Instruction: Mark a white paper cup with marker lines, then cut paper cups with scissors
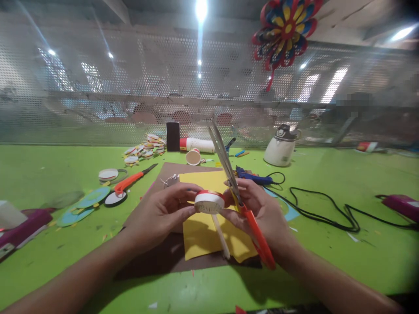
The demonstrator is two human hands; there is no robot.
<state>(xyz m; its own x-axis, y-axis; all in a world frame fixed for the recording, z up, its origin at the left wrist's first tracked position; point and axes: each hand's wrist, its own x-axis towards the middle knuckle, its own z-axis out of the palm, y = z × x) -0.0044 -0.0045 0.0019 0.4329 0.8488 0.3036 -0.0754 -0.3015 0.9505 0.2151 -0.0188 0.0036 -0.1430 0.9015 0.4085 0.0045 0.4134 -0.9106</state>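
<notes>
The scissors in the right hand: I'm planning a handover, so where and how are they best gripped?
Probably the lower end of the orange handle, from the near side: it juts past the right hand toward the wearer, while the metal blades point up and away.

A ceiling lamp [201, 8] glares — streaky flare, hazy background, right corners dark.

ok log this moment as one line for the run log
left hand: pinching round white piece | right hand: at its other side, holding orange-handled scissors | beneath: yellow sheet
</notes>
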